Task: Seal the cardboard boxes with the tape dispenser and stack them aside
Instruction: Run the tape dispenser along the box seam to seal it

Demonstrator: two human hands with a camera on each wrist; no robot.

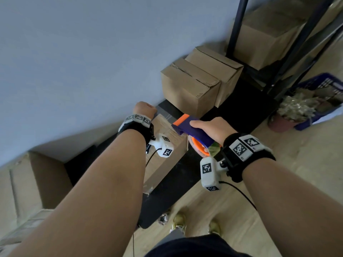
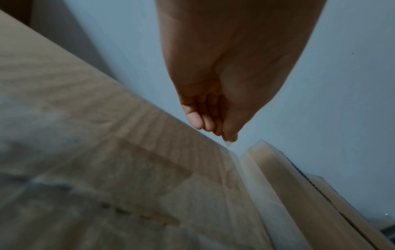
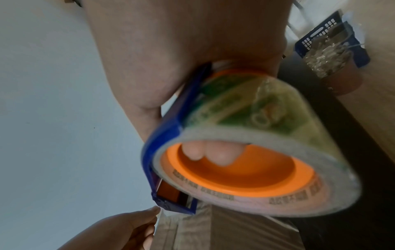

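At the lower left of the head view, an open cardboard box [image 1: 27, 184] sits against the grey wall [image 1: 74, 52]. The left arm reaches up the middle of the frame, and the left hand [image 1: 144, 109] hangs over the far corner of the cardboard box being taped [image 1: 163, 156], which stands on a black desk [image 1: 178, 184]. In the left wrist view its fingers [image 2: 198, 118] are curled inward with the tips together just above the box's far edge; whether they pinch the tape end cannot be told.

Right of centre, the right arm comes in from the lower right with the wrist level. The right hand [image 1: 213, 128] grips the blue and orange tape dispenser [image 1: 193, 129], thumb on top; in the right wrist view two fingers [image 3: 210, 154] hook inside the orange core of the tape roll [image 3: 267, 147]. The dispenser's orange front edge sits at the box's far right corner, close to the left hand.

Beyond, two closed cardboard boxes [image 1: 189, 86] stand side by side by the wall. At the upper right a black metal rack [image 1: 297, 43] holds another carton, and a blue basket [image 1: 323, 95] rests on the wooden floor [image 1: 278, 145].
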